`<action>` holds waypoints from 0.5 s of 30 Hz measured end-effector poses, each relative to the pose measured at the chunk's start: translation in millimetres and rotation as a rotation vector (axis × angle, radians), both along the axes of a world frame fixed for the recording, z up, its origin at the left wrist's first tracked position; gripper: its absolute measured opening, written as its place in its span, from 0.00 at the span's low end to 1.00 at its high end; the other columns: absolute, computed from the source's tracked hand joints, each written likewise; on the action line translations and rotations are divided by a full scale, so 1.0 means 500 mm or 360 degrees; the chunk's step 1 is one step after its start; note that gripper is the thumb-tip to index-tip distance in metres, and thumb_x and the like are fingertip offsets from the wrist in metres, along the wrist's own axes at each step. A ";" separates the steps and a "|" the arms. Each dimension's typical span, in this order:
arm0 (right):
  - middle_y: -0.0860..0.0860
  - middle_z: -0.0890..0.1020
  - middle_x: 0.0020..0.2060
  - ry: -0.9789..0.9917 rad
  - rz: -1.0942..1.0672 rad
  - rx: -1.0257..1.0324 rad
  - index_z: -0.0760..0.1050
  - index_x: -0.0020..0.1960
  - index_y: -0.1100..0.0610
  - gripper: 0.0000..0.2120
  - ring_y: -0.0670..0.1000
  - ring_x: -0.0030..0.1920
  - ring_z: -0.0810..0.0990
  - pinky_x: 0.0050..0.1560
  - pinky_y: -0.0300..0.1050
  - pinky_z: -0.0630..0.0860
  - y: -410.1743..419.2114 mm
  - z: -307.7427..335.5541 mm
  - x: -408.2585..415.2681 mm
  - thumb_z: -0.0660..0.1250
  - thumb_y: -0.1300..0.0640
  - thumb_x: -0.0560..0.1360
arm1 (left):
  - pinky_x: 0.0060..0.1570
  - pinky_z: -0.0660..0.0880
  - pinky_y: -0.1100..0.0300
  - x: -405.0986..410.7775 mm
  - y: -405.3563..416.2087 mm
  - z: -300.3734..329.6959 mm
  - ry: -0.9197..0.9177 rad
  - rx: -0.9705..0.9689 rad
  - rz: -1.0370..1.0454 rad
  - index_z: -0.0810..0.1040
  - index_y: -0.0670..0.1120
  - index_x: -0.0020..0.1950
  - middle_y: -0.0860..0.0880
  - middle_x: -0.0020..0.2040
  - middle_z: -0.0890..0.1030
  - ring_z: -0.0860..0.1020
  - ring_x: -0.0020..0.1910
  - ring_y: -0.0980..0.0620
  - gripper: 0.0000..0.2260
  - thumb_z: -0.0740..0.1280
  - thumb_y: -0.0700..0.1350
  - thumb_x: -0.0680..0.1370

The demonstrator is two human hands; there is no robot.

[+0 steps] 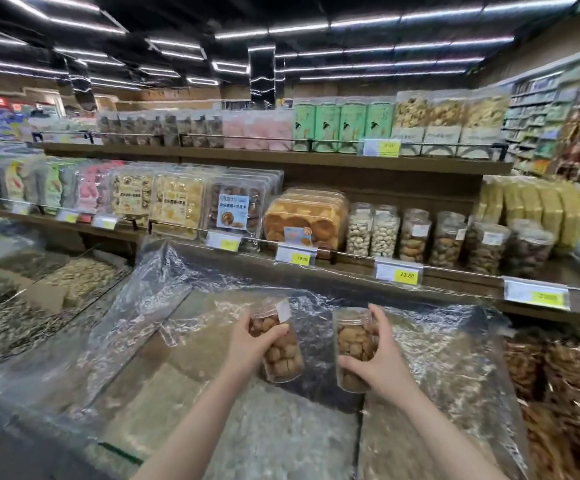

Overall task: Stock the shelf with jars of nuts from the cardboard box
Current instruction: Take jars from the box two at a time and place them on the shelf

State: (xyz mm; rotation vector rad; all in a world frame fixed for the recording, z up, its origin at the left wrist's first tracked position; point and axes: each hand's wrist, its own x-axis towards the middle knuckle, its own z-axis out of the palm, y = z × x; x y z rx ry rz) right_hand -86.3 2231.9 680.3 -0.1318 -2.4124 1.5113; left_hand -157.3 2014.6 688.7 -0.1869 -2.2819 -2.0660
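My left hand grips a clear jar of brown nuts, tilted, with a white label at its top. My right hand grips a second clear jar of nuts, held upright. Both jars hang above plastic-covered bulk bins, below and in front of the lower shelf. On that shelf stands a row of similar clear jars of nuts and cookies. No cardboard box is in view.
Crinkled clear plastic sheeting covers the bulk bins in front of me. Price tags hang on the shelf rail. Boxed cookies sit left of the jars, yellow packets to the right. An upper shelf holds tins and tubs.
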 end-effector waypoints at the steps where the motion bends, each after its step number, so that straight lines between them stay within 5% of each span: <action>1: 0.46 0.67 0.61 0.0014 -0.0035 -0.0032 0.51 0.70 0.37 0.48 0.48 0.59 0.73 0.61 0.48 0.73 0.014 0.005 -0.008 0.79 0.55 0.62 | 0.43 0.75 0.64 -0.020 0.014 0.003 -0.0021 0.0010 -0.0037 0.74 0.46 0.50 0.49 0.46 0.80 0.79 0.45 0.52 0.17 0.77 0.44 0.67; 5: 0.45 0.67 0.61 0.0040 -0.0201 -0.0038 0.51 0.72 0.42 0.49 0.47 0.57 0.73 0.57 0.44 0.73 0.080 0.031 -0.037 0.78 0.57 0.63 | 0.41 0.74 0.66 -0.095 0.082 0.025 0.0007 0.0010 -0.0219 0.74 0.51 0.45 0.52 0.45 0.80 0.79 0.44 0.55 0.12 0.73 0.39 0.71; 8: 0.45 0.69 0.59 0.0087 -0.0429 0.0003 0.51 0.72 0.41 0.49 0.48 0.58 0.74 0.61 0.48 0.73 0.137 0.057 -0.044 0.79 0.54 0.62 | 0.42 0.75 0.63 -0.150 0.141 0.044 0.0009 0.0092 -0.0360 0.74 0.51 0.48 0.50 0.46 0.81 0.79 0.45 0.53 0.13 0.73 0.37 0.71; 13: 0.48 0.69 0.62 0.0144 -0.0771 0.0096 0.50 0.74 0.45 0.48 0.47 0.61 0.70 0.59 0.41 0.66 0.245 0.117 -0.041 0.77 0.55 0.64 | 0.54 0.76 0.53 -0.218 0.252 0.091 0.0049 0.0155 -0.0615 0.73 0.46 0.56 0.46 0.52 0.81 0.79 0.51 0.49 0.20 0.76 0.41 0.69; 15: 0.49 0.70 0.64 0.0177 -0.0877 0.0149 0.50 0.74 0.43 0.48 0.51 0.64 0.70 0.59 0.43 0.67 0.290 0.142 -0.040 0.77 0.55 0.65 | 0.51 0.76 0.56 -0.233 0.293 0.117 0.0094 0.0139 -0.0680 0.72 0.47 0.57 0.48 0.52 0.80 0.79 0.51 0.50 0.19 0.74 0.42 0.70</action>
